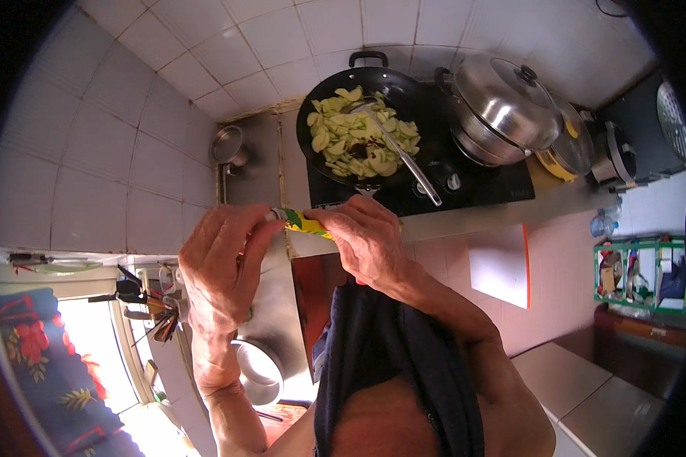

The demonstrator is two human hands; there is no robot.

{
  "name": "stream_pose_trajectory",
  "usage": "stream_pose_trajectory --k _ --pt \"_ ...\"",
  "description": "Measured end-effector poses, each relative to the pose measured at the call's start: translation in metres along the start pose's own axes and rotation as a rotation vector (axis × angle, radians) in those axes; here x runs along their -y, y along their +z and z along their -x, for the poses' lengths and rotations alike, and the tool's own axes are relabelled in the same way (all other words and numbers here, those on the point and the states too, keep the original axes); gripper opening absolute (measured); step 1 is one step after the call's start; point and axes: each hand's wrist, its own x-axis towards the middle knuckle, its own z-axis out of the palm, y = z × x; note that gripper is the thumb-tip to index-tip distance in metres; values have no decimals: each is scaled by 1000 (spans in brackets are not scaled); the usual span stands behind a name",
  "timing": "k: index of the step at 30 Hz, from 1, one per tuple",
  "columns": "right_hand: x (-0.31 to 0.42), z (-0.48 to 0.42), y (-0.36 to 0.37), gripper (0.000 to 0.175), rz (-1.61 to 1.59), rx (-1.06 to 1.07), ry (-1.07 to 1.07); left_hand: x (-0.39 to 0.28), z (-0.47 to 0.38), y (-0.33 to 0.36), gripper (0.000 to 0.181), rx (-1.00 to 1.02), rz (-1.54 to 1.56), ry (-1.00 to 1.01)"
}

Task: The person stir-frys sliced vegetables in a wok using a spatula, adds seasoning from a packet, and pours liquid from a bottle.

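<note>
My left hand point(223, 257) pinches the pale end of a small yellow-and-green tube or bottle point(306, 224), which lies sideways in front of me. My right hand point(369, 243) is wrapped around the other end and hides much of it. Beyond the hands, a black wok point(403, 94) sits on a black gas stove point(491, 185). Thin slices of a pale green vegetable point(334, 128) fill the wok, with a dark brown sauce or paste point(359, 151) on top near the middle. A metal spatula or ladle point(406, 157) rests in the slices, its handle over the wok's near right rim.
Right of the wok stands a lidded stainless steel pot point(486, 108), then a yellow pan with a glass lid point(574, 143). A small steel cup point(228, 145) is at the left corner by the tiled wall. Knives and utensils point(163, 311) and a metal pot point(261, 371) lie lower left.
</note>
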Motion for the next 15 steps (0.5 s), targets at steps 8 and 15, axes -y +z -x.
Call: stream_pose_trajectory --k 8,15 --pt "15 35 -29 43 87 -32 112 4 -11 16 25 136 77 462" --pt "18 82 -76 38 149 -253 166 -48 17 44 50 17 290 256"
